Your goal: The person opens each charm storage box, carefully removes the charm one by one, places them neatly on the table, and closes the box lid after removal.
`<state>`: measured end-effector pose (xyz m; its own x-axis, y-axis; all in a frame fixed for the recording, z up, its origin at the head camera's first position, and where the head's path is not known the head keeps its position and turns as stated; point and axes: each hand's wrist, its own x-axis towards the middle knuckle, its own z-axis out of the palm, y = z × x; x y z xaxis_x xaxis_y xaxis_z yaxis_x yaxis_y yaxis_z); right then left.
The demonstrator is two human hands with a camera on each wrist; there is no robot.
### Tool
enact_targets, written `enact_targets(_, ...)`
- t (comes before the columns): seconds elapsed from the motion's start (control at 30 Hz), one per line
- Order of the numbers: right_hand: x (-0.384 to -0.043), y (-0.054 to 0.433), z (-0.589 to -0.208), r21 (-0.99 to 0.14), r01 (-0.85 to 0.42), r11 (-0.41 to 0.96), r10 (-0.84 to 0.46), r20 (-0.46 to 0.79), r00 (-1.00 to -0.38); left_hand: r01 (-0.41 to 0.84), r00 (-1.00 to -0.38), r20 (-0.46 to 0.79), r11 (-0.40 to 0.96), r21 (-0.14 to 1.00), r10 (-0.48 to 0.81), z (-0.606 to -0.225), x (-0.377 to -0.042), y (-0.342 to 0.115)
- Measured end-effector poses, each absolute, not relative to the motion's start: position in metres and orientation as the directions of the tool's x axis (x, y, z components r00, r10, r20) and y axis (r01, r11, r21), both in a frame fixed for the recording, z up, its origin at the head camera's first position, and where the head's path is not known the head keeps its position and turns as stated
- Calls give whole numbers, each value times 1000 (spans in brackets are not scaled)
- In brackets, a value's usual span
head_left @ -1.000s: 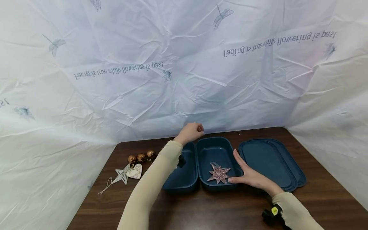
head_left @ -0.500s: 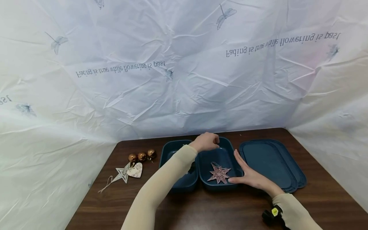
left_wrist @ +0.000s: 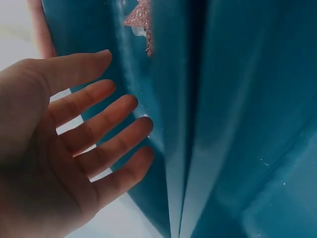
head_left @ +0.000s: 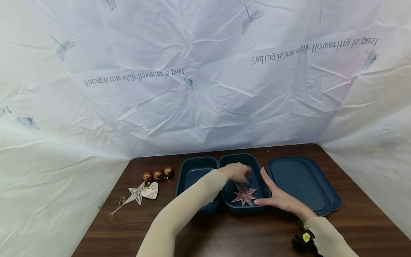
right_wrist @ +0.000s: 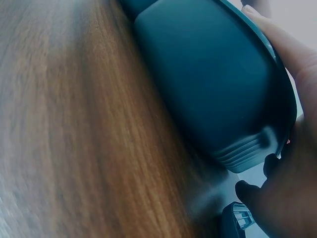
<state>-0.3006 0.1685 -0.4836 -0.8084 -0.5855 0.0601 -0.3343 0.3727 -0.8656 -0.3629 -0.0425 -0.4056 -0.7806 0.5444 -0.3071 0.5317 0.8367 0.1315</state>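
Observation:
My left hand (head_left: 237, 172) reaches down into the right one of two blue boxes (head_left: 240, 155), close above a glittery pink star ornament (head_left: 244, 195) lying at its near end. In the left wrist view, the palm and loosely bent fingers (left_wrist: 106, 126) show with nothing in them; part of the star is visible beyond. My right hand (head_left: 278, 198) holds the same box at its near right corner, thumb at the near rim and fingers along the right side. The right wrist view shows the box's outer wall (right_wrist: 208, 74), with the thumb along its rim.
The left blue box (head_left: 196, 159) stands right beside the other. Two overlapping blue lids (head_left: 298, 182) lie to the right. At left are several copper-coloured baubles (head_left: 157, 175), a white heart ornament (head_left: 150, 191) and a pale star ornament (head_left: 135, 195). A white sheet hangs behind the brown table (head_left: 224, 235).
My left hand has moved from beyond the boxes' far edge, right and down into the right box, towards the pink star. The right hand has stayed at its corner.

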Motion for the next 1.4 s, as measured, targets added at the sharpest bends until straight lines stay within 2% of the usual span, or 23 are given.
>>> enact_targets(0.37,-301,171,-485,-867,-327,376,-589,49,-807,500,-745,-425,852,154,513,-409,-354,-40)
enact_targets(0.7,-300,170,-486,-868,-329,372,-592,51,-804,497,-692,-540,859,124,478,-401,-356,-33)
enact_targets(1.03,-300,170,-485,-867,-326,377,-587,48,-808,475,-715,-543,876,86,441,-410,-363,-26)
enact_targets(1.4,-301,169,-484,-869,-338,361,-593,66,-803,491,-694,-576,869,58,431,-411,-357,-26)
